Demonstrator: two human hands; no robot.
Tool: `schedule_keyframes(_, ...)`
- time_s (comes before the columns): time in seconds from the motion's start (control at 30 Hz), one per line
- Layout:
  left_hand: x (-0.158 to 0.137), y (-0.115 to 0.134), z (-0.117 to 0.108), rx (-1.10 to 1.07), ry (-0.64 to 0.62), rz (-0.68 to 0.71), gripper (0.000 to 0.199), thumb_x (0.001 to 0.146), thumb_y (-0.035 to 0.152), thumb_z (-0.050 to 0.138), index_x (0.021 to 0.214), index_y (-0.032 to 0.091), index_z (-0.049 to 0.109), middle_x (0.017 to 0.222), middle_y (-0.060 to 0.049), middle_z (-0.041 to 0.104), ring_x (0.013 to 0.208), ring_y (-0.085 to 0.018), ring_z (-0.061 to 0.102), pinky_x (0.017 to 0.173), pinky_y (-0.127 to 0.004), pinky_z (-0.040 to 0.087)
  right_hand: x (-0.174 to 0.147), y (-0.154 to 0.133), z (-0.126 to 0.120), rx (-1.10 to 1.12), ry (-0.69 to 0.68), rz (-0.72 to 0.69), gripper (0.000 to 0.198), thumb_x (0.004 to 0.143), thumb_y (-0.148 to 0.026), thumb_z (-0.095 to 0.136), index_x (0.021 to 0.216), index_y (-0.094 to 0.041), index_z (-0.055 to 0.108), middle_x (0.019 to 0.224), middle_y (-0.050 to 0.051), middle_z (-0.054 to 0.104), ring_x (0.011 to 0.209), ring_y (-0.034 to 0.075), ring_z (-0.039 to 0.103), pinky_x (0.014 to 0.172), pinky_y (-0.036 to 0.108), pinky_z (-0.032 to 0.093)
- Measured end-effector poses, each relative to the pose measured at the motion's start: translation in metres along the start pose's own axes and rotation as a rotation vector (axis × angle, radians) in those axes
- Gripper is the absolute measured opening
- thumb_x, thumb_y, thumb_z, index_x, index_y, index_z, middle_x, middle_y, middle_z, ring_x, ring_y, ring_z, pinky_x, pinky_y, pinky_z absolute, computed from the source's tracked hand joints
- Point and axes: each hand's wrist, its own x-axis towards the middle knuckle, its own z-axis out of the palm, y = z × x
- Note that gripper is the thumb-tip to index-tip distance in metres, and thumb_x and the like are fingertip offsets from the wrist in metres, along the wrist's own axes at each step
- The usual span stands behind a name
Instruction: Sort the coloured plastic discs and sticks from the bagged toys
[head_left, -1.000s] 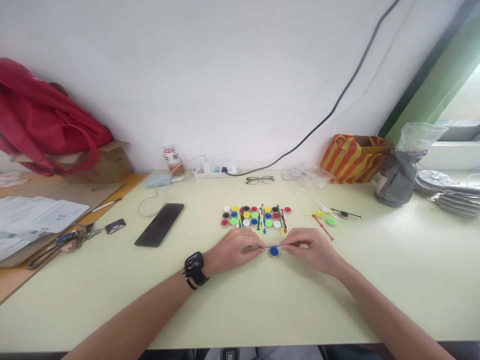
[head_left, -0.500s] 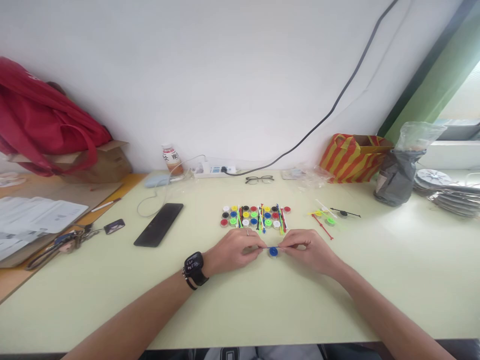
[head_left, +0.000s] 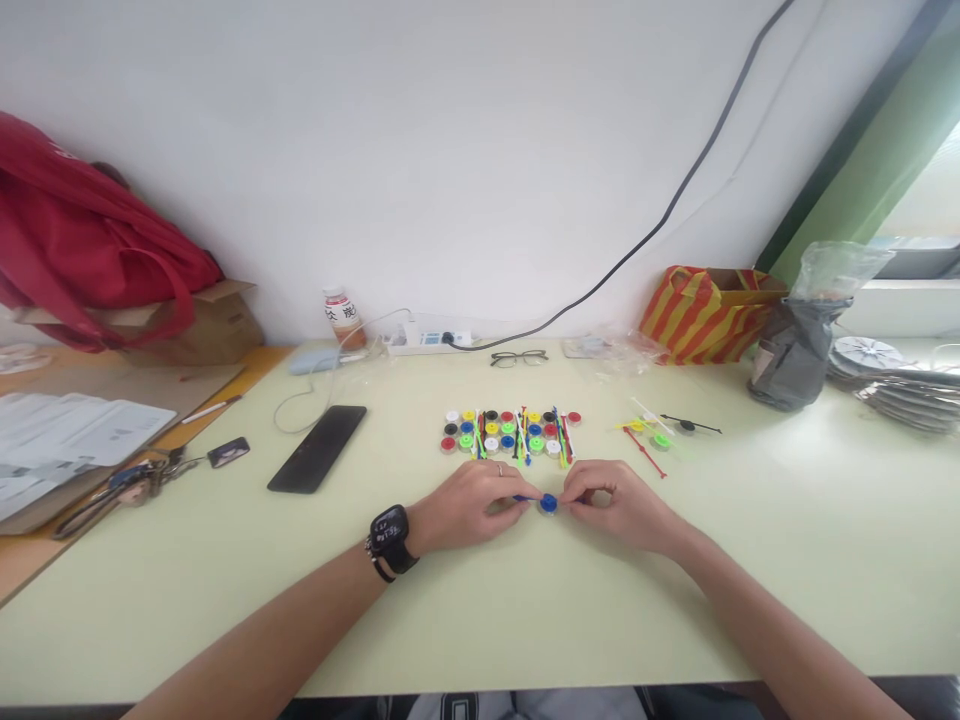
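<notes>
A small blue round piece with a clear base [head_left: 548, 504] sits on the table between my hands. A thin blue plastic arrow [head_left: 520, 498] runs across it, level with its top. My left hand [head_left: 476, 503], with a watch at the wrist, pinches the arrow's left part between thumb and index finger, close to the round piece. On the other side my right hand [head_left: 619, 505] has its fingertips closed on the arrow's right part. Fingers cover much of the arrow. Just beyond lie rows of coloured round pieces [head_left: 492, 431] with coloured arrows [head_left: 519, 438] among them.
Several assembled spinners [head_left: 661, 440] lie to the right. A black phone [head_left: 318, 449] and keys [head_left: 142, 475] are at the left. Glasses [head_left: 519, 357], a power strip [head_left: 427, 342], a bottle [head_left: 344, 318] and a striped bag [head_left: 705, 315] stand or lie along the wall.
The blue arrow has come down from just behind the round piece onto its top. My left fingertips have shifted slightly right, nearer the piece.
</notes>
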Motion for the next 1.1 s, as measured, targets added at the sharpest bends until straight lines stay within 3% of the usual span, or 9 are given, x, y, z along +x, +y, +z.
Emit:
schedule_keyframes(0.47, -0.001, 0.000, 0.000, -0.018, 0.014, 0.003, 0.025, 0.101, 0.025, 0.057, 0.118, 0.023, 0.075, 0.099, -0.006, 0.076, 0.091, -0.020, 0.070, 0.079, -0.029, 0.050, 0.000, 0.001, -0.003, -0.053, 0.010, -0.017, 0.013, 0.087, -0.021, 0.066, 0.083, -0.023, 0.079, 0.086, 0.006, 0.070, 0.072, 0.017, 0.061, 0.061, 0.027, 0.049)
schedule_keyframes(0.7, -0.003, -0.001, -0.001, -0.066, 0.066, -0.006, 0.019, 0.100, 0.025, 0.058, 0.106, 0.022, 0.076, 0.092, -0.005, 0.076, 0.085, -0.018, 0.070, 0.078, -0.029, 0.051, 0.005, -0.002, 0.014, -0.075, 0.023, -0.053, 0.016, 0.089, -0.020, 0.064, 0.085, -0.024, 0.078, 0.084, 0.005, 0.069, 0.074, 0.018, 0.061, 0.062, 0.027, 0.049)
schedule_keyframes(0.87, -0.002, -0.002, -0.002, -0.079, 0.061, -0.006, 0.016, 0.097, 0.027, 0.063, 0.107, 0.022, 0.075, 0.107, -0.007, 0.076, 0.098, -0.020, 0.070, 0.087, -0.031, 0.053, 0.011, -0.006, 0.024, -0.106, 0.034, -0.101, 0.014, 0.090, -0.018, 0.063, 0.088, -0.023, 0.076, 0.082, 0.004, 0.069, 0.075, 0.018, 0.062, 0.067, 0.029, 0.050)
schedule_keyframes(1.1, -0.002, -0.001, -0.002, -0.111, 0.066, -0.046, 0.014, 0.094, 0.033, 0.069, 0.100, 0.023, 0.076, 0.089, -0.004, 0.076, 0.085, -0.019, 0.070, 0.078, -0.029, 0.052, 0.010, 0.000, 0.027, -0.135, 0.045, -0.154, 0.016, 0.091, -0.017, 0.062, 0.088, -0.024, 0.076, 0.088, 0.006, 0.071, 0.079, 0.019, 0.065, 0.068, 0.029, 0.052)
